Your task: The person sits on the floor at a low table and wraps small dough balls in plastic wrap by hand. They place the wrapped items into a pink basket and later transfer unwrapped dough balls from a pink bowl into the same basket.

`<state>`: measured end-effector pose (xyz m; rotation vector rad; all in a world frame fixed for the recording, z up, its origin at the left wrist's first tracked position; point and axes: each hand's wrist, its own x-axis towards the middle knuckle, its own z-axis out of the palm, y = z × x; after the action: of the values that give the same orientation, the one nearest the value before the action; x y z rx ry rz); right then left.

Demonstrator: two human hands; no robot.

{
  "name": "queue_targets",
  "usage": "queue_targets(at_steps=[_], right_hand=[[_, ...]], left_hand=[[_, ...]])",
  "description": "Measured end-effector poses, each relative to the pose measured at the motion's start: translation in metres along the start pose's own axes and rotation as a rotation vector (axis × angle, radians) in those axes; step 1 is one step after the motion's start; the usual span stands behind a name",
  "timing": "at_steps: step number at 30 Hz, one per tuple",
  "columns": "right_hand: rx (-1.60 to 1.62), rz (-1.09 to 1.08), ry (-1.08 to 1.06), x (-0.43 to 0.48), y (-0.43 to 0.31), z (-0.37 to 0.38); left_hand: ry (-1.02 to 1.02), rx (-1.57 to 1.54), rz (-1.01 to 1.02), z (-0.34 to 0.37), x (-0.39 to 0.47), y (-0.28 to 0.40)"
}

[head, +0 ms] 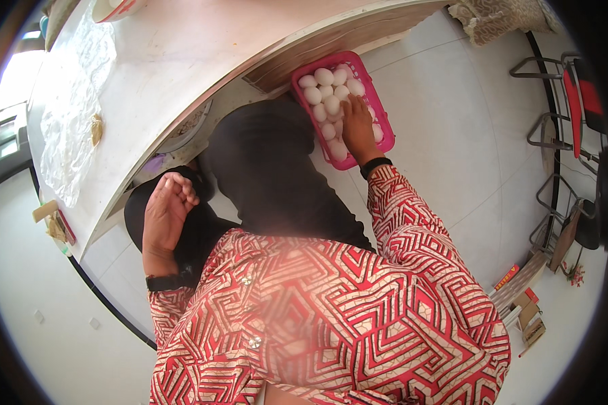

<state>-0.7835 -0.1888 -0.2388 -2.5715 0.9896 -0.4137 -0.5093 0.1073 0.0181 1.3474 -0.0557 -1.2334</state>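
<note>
A pink plastic basket (353, 163) stands on the floor beside my right knee, holding several white eggs (324, 77). Over its right-hand part reaches my right hand (357, 124), palm down, with fingertips among the eggs. Whether the fingers grip one is hidden beneath the hand. My left hand (168, 215) hovers above my left knee, its fingers loosely bent and nothing visible in them. Each wrist has a black band.
A white table (182, 55) spans the upper left, bearing a clear plastic sheet (76, 111) and part of a bowl (115, 9). Beneath it sits a container (187, 129) of small pieces. Metal-framed chairs (555, 136) and cardboard boxes (529, 314) lie along the right.
</note>
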Motion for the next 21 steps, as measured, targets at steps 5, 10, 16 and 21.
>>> queue_targets(at_steps=[5, 10, 16, 21], right_hand=[[-0.048, 0.022, -0.031, 0.013, 0.012, 0.009], [-0.024, 0.058, -0.103, 0.017, 0.013, 0.003], [-0.005, 0.061, -0.098, 0.018, 0.015, 0.003], [0.041, 0.096, -0.075, 0.016, 0.016, 0.003]], left_hand=[[0.013, -0.012, 0.009, -0.001, -0.002, 0.0], [0.004, -0.028, 0.016, -0.003, -0.005, 0.0], [0.012, -0.017, 0.01, -0.001, -0.004, 0.001], [0.013, -0.005, 0.007, 0.0, -0.003, 0.0]])
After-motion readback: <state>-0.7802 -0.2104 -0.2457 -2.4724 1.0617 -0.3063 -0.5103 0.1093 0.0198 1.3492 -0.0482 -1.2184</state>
